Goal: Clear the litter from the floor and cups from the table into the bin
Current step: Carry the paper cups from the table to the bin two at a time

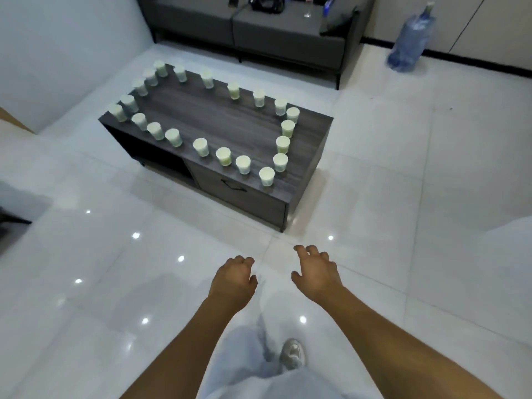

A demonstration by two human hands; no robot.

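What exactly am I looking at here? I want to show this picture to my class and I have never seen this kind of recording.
There is one picture, taken by a wide-angle camera worn on a person's head, looking forward and down. No machine: the two bare arms belong to that person. The left hand and right hand reach forward over the shiny tiled floor, both open and holding nothing. Ahead stands a low dark wooden table with many pale paper cups standing around its edge. Behind it is a grey sofa, and a large blue water bottle stands by the wall. No bin is in view.
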